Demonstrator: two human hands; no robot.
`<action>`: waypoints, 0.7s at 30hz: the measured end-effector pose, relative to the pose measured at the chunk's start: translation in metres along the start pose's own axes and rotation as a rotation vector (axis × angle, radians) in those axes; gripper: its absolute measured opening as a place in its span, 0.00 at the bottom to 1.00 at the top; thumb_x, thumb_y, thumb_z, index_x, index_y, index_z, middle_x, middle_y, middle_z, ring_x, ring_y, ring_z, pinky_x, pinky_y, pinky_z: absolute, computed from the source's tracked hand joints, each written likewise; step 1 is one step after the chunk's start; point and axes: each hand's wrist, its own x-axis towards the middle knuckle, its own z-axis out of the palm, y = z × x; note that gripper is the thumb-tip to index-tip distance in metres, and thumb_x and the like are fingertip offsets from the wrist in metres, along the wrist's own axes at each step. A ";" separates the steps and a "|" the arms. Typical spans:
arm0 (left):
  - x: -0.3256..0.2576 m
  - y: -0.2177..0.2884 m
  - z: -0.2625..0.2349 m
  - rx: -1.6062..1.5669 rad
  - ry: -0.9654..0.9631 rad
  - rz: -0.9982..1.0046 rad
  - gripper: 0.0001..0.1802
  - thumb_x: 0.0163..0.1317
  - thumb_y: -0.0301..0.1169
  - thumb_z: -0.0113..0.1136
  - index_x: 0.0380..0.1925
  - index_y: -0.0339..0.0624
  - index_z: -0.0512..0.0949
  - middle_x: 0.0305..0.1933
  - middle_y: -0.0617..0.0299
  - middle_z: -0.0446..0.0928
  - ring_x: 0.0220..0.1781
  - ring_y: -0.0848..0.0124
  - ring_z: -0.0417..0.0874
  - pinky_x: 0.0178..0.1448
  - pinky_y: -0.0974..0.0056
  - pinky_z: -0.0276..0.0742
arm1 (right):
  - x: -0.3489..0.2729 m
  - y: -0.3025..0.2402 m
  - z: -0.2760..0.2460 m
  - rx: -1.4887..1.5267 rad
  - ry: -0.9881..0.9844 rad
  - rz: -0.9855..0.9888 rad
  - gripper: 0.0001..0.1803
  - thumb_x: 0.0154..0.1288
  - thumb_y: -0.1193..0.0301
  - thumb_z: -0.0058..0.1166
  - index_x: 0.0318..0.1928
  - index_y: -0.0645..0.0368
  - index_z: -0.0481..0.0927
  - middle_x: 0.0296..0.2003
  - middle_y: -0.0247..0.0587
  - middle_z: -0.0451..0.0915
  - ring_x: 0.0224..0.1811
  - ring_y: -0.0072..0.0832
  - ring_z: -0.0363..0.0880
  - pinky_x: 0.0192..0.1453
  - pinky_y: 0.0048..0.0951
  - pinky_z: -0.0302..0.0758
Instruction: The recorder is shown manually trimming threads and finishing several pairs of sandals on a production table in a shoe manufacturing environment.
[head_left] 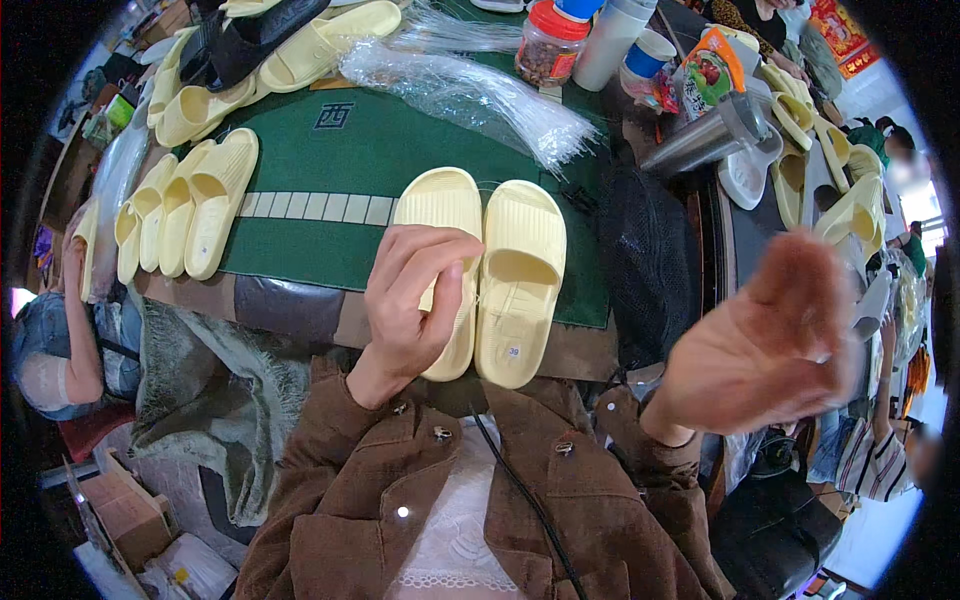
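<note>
A pair of pale yellow slide slippers lies side by side in front of me at the table's near edge, toes pointing away. My left hand (412, 300) rests over the left slipper (440, 205) and hides its middle. Its fingers are curled toward the thumb; whatever may be pinched there is hidden. The right slipper (522, 290) shows whole, with a small round sticker on its heel. A thin clear strand shows between the two. My right hand (760, 345) is raised off to the right, blurred at the fingers, palm showing, thumb apart, with nothing visible in it.
A green mat (320, 160) covers the table. Several yellow slippers (190, 205) stand leaning at the left, with more behind. A bundle of clear plastic ties (480, 85) lies at the back. A red-lidded jar (550, 45) and a clear tumbler (705, 135) stand right. People sit around.
</note>
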 end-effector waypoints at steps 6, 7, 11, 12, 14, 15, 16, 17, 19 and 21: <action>-0.009 0.014 0.005 -0.310 -0.049 -0.263 0.11 0.62 0.21 0.52 0.43 0.35 0.79 0.41 0.52 0.80 0.39 0.63 0.80 0.45 0.64 0.76 | -0.071 -0.008 0.023 0.043 -0.485 0.927 0.13 0.70 0.78 0.40 0.47 0.65 0.79 0.45 0.47 0.82 0.48 0.34 0.81 0.53 0.32 0.75; -0.010 0.014 0.007 -0.416 -0.104 -0.410 0.11 0.64 0.22 0.50 0.44 0.33 0.79 0.41 0.51 0.80 0.38 0.64 0.81 0.44 0.64 0.76 | -0.080 -0.008 0.025 0.042 -0.484 0.930 0.13 0.70 0.78 0.40 0.47 0.65 0.79 0.45 0.47 0.82 0.48 0.34 0.81 0.53 0.32 0.75; -0.013 0.004 0.008 -0.364 -0.411 -0.395 0.14 0.69 0.27 0.45 0.46 0.31 0.77 0.40 0.51 0.80 0.39 0.62 0.82 0.45 0.64 0.76 | -0.099 -0.007 0.017 0.244 -0.485 1.137 0.13 0.70 0.77 0.42 0.48 0.65 0.79 0.43 0.44 0.82 0.48 0.31 0.81 0.53 0.29 0.75; -0.014 0.001 0.005 -0.364 -0.419 -0.403 0.14 0.69 0.27 0.45 0.46 0.31 0.77 0.40 0.51 0.80 0.39 0.62 0.82 0.45 0.64 0.76 | -0.099 -0.006 0.013 0.234 -0.549 1.089 0.13 0.70 0.77 0.43 0.48 0.64 0.79 0.42 0.44 0.83 0.47 0.31 0.82 0.53 0.29 0.76; -0.019 -0.003 0.001 -0.353 -0.517 -0.302 0.11 0.67 0.27 0.49 0.43 0.32 0.77 0.37 0.52 0.79 0.39 0.61 0.82 0.44 0.62 0.77 | -0.095 -0.006 0.004 0.222 -0.648 1.138 0.13 0.70 0.77 0.43 0.49 0.65 0.79 0.41 0.44 0.83 0.45 0.30 0.83 0.51 0.28 0.77; -0.022 -0.004 -0.002 -0.357 -0.527 -0.317 0.11 0.67 0.27 0.49 0.43 0.32 0.77 0.37 0.52 0.79 0.39 0.61 0.82 0.44 0.62 0.77 | -0.091 -0.007 -0.002 0.207 -0.734 1.185 0.13 0.70 0.78 0.43 0.49 0.65 0.79 0.40 0.44 0.83 0.44 0.30 0.84 0.50 0.28 0.77; -0.025 -0.006 -0.006 -0.306 -0.572 -0.268 0.10 0.65 0.27 0.53 0.42 0.33 0.77 0.37 0.52 0.78 0.39 0.60 0.82 0.44 0.61 0.77 | -0.086 -0.006 -0.009 0.203 -0.820 1.151 0.13 0.70 0.78 0.44 0.49 0.65 0.80 0.37 0.43 0.84 0.40 0.29 0.85 0.46 0.27 0.79; -0.028 -0.007 -0.010 -0.238 -0.628 -0.234 0.09 0.62 0.26 0.56 0.41 0.34 0.77 0.37 0.52 0.78 0.39 0.58 0.81 0.44 0.60 0.77 | -0.080 -0.005 -0.016 0.220 -0.866 1.136 0.13 0.70 0.78 0.44 0.48 0.65 0.80 0.36 0.43 0.84 0.39 0.28 0.85 0.44 0.27 0.79; -0.035 -0.007 -0.019 -0.166 -0.699 -0.237 0.11 0.59 0.26 0.59 0.42 0.35 0.77 0.40 0.52 0.78 0.41 0.56 0.81 0.46 0.59 0.77 | -0.071 -0.005 -0.028 0.245 -0.877 1.193 0.13 0.71 0.78 0.43 0.48 0.64 0.80 0.33 0.42 0.84 0.36 0.26 0.85 0.42 0.26 0.80; -0.041 -0.010 -0.025 -0.043 -0.764 -0.195 0.15 0.53 0.23 0.63 0.43 0.37 0.77 0.44 0.53 0.77 0.45 0.55 0.80 0.48 0.59 0.77 | -0.061 -0.005 -0.041 0.266 -0.834 1.282 0.14 0.72 0.77 0.41 0.48 0.64 0.81 0.29 0.41 0.83 0.33 0.24 0.84 0.39 0.24 0.80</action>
